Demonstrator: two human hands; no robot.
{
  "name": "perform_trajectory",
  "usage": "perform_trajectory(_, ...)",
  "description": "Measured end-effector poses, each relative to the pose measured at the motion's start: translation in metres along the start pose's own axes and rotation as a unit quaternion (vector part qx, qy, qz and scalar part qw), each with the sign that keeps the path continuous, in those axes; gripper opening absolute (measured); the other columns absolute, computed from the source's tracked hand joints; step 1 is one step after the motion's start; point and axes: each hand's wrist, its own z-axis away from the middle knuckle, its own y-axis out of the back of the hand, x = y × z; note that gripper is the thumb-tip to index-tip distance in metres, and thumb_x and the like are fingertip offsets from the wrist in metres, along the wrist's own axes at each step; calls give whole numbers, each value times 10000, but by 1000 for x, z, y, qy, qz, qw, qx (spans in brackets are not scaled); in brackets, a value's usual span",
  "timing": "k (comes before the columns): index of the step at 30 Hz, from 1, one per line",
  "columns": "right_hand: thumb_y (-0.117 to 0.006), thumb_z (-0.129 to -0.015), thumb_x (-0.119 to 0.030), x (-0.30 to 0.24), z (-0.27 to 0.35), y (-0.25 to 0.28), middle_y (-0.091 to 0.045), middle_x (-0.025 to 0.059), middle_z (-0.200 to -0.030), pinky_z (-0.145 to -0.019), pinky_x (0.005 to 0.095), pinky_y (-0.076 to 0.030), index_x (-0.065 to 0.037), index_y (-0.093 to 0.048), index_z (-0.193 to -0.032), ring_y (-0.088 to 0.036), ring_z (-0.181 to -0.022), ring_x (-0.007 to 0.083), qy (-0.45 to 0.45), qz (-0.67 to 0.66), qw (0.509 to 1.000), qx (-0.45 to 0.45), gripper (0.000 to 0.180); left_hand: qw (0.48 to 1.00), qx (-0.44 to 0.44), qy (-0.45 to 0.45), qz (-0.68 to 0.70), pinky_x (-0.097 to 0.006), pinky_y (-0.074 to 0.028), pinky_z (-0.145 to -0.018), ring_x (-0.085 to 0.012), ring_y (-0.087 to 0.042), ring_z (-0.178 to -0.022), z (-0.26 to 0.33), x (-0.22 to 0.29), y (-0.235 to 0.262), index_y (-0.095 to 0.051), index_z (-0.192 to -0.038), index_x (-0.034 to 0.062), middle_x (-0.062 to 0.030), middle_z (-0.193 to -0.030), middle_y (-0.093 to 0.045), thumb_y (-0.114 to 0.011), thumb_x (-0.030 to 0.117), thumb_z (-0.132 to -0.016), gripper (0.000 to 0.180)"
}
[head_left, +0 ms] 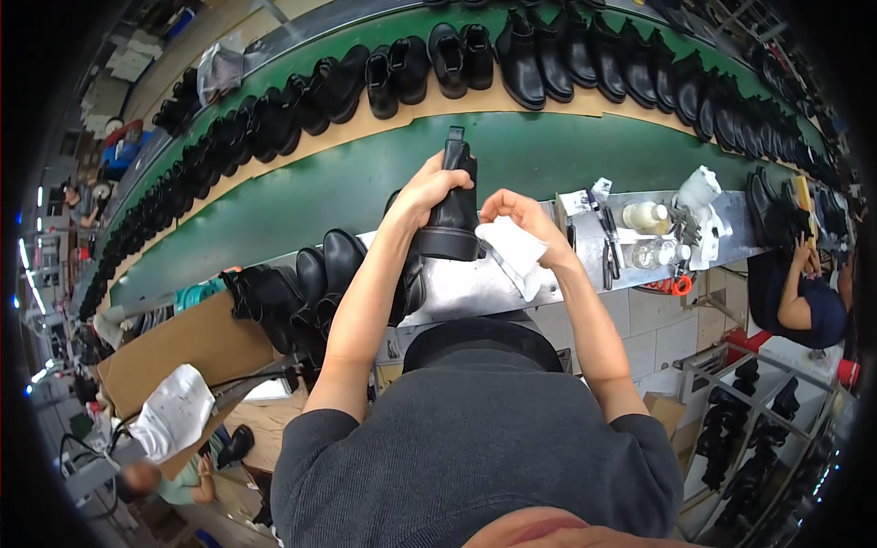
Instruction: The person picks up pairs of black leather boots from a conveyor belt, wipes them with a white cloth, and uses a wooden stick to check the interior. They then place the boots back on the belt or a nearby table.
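Note:
My left hand is closed round the upper of a black boot, held above the metal ledge. The boot's heel end points toward me, and its pull tab sticks up past my fingers. Close to the heel on the right, my right hand grips a white cloth whose loose end hangs down. Whether the cloth touches the boot is hard to make out. Other black shoes stand left of my left forearm, partly hidden by it.
A green conveyor belt crosses ahead, with black shoes lined along its far side. On the right of the ledge are bottles, pen-like tools and a cloth bundle. A co-worker sits far right; a cardboard box stands left.

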Motion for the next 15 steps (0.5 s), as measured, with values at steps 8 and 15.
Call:
perform_trajectory(8,-725,-757,-135,-3,-31,0,-561,-21,-768,-569,192,-392,-37,-539,-831,-495,-664,39,-48,90,993,-63,223,1000,17,-6,8,-283,-515,-660,-188,-594,-788,3,-6,3,-548,-1146,9,-123,-962,-583,-594,51,-698,452)
perform_trajectory(15,-680,-770,-86,-1,-26,-20,-575,-7,-735,-583,224,-416,-26,-577,-820,-515,-661,68,11,136,990,32,130,998,58,-17,31,-280,-507,-663,-180,-592,-783,6,-8,6,-546,-1139,7,-115,-936,-577,-575,29,-710,431)
